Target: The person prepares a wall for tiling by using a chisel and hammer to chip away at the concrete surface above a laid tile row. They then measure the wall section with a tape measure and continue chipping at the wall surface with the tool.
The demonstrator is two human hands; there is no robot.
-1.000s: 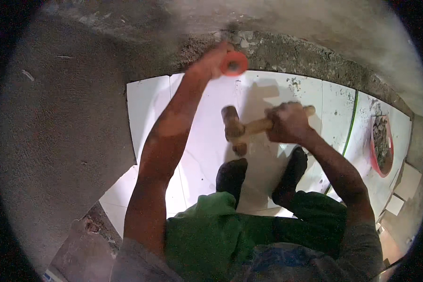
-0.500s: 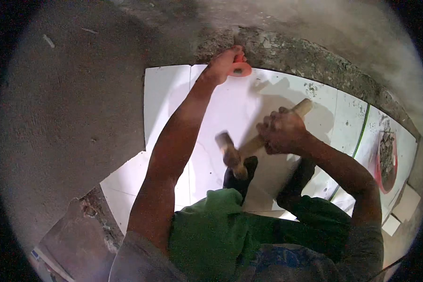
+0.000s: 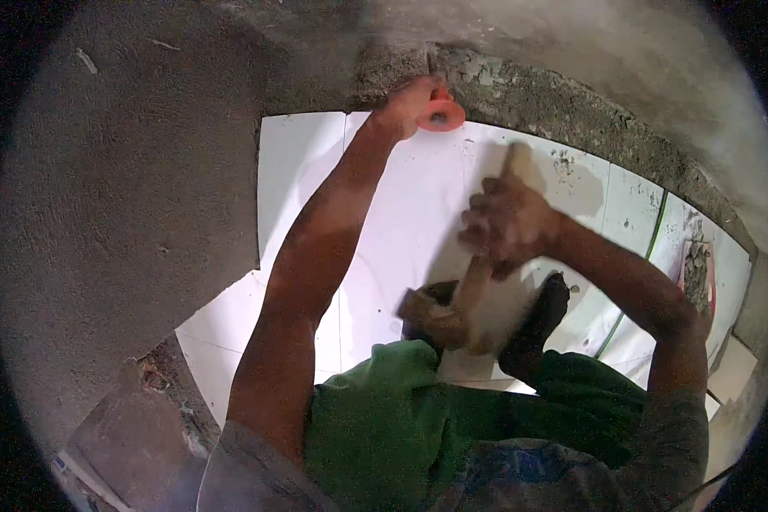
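My left hand (image 3: 408, 104) is stretched far forward, wrapped round a chisel with a round orange-red hand guard (image 3: 443, 117). The chisel's blade points away from me at the rough mortar strip (image 3: 520, 81) beyond the tiles; its tip is hard to make out. In my right hand (image 3: 514, 224) is a hammer (image 3: 478, 290), gripped by its pale wooden handle. The hammer's head is blurred, hanging low above my dark-shod foot, apart from the chisel.
White tiles (image 3: 401, 200) cover the floor under my hands. A green line (image 3: 657, 226) crosses them on the right. Beyond my right forearm stands a red-rimmed container (image 3: 698, 271) of grey rubble. Grey cement surface (image 3: 128, 188) lies left; loose white pieces (image 3: 732, 371) lie at far right.
My right hand has swung the hammer, its head moving down toward me and its handle turning more upright. My left hand keeps the chisel at nearly the same spot.
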